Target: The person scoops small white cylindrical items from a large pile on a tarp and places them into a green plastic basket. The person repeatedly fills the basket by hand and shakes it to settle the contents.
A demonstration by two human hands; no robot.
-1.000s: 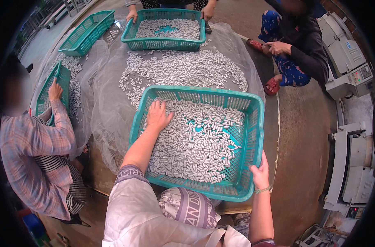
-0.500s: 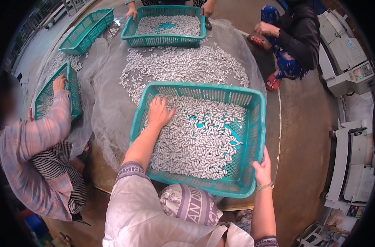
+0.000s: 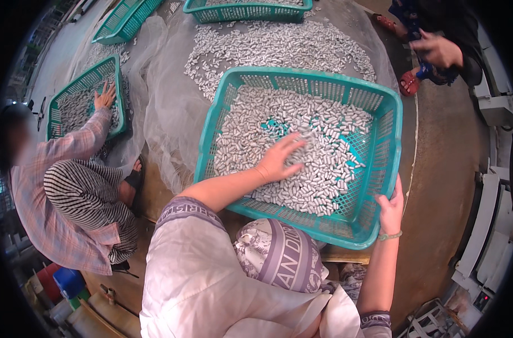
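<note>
A large green plastic basket (image 3: 256,209) with slatted walls and a mesh floor is tilted in front of me. Small silver-grey, capsule-like pieces (image 3: 290,191) cover most of its floor, with green mesh showing along the right side and in a gap near the middle. My left hand (image 3: 280,159) is open over the pieces, fingers spread and slightly blurred; whether the fingertips touch them I cannot tell. At the basket's right side, my right hand (image 3: 390,211) is closed on the rim, thumb on the outside and the other fingers partly hidden.
Many loose pieces (image 3: 268,48) lie beyond the basket on a sheet with clear plastic film (image 3: 166,101). Other green baskets (image 3: 245,12) stand at the back and left. One person (image 3: 70,214) works at the left; another (image 3: 437,50) crouches at the right. Pale machines (image 3: 476,225) line the right.
My left hand has swept from the basket's left side toward its middle. The view has shifted, and the left co-worker's hand is now spread over their basket.
</note>
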